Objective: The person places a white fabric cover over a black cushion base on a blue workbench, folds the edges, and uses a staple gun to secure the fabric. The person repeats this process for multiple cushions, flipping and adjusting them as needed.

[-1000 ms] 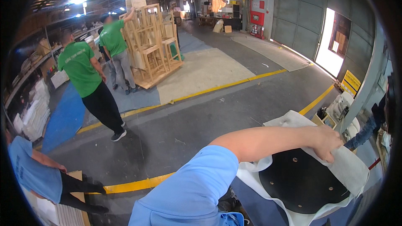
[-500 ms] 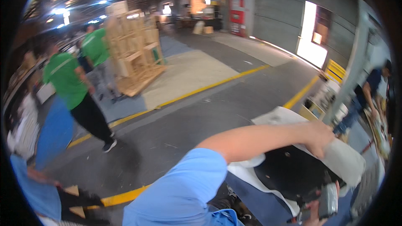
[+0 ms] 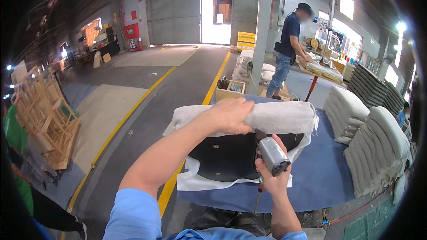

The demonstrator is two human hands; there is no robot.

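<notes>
In front of me a light grey fabric-covered cushion [image 3: 284, 118] lies across a black panel [image 3: 209, 158] with white cloth [image 3: 189, 182] around its edges. My left hand [image 3: 230, 116] grips the cushion's fabric, its thumb near the lower edge. My right hand [image 3: 272, 173] is closed round the handle of a grey and black staple gun [image 3: 272, 151], from which a hose hangs. The tool's black nose points at the cushion's lower edge, close to my left fingers. Whether it touches the fabric I cannot tell.
All this rests on a blue-covered table [image 3: 324, 173]. Stacked grey cushions [image 3: 378, 146] stand at its right side. A wooden box [image 3: 230, 90] and a post [image 3: 260, 31] are beyond the far edge. Another person [image 3: 289, 44] works at a bench behind. Wooden frames [image 3: 46, 115] stand at left.
My view has swung to the right, so the table is now in the middle. The staple gun has come up to the cushion's edge, beside my left hand.
</notes>
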